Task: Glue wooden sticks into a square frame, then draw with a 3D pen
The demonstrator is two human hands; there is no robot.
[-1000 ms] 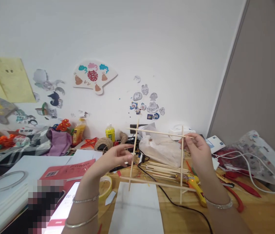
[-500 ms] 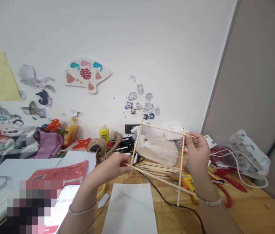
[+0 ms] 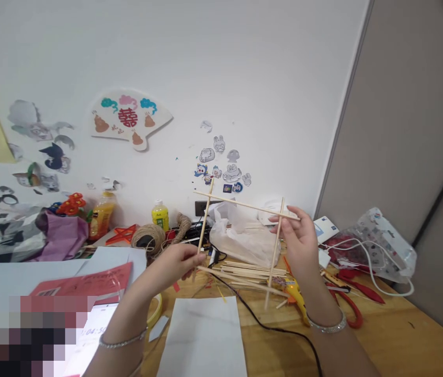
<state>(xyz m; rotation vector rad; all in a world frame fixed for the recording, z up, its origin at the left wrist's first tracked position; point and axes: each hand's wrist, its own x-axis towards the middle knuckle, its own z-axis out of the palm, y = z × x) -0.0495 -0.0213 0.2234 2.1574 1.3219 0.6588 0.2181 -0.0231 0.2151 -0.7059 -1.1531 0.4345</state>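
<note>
I hold up a square frame of thin wooden sticks (image 3: 240, 205) above the wooden table (image 3: 397, 345). My left hand (image 3: 176, 264) pinches the frame's lower left corner where two sticks cross. My right hand (image 3: 298, 238) is closed on its upper right corner. The frame stands nearly upright and is skewed, with its lower stick slanting down to the right. Below it lie a bundle of loose sticks (image 3: 252, 272) and a yellow hot glue gun (image 3: 295, 298) with a black cord (image 3: 280, 330).
A white sheet (image 3: 203, 337) lies in front of me, a phone (image 3: 88, 340) and red booklet (image 3: 83, 285) to the left. Twine (image 3: 148, 235), bottles, a white plastic bag (image 3: 237, 235), red scissors (image 3: 352, 309) and a clear bag (image 3: 382, 241) crowd the back and right.
My left hand closed on the frame's lower left corner, and the frame twisted out of square. The view has shifted, so everything sits further left and a little higher.
</note>
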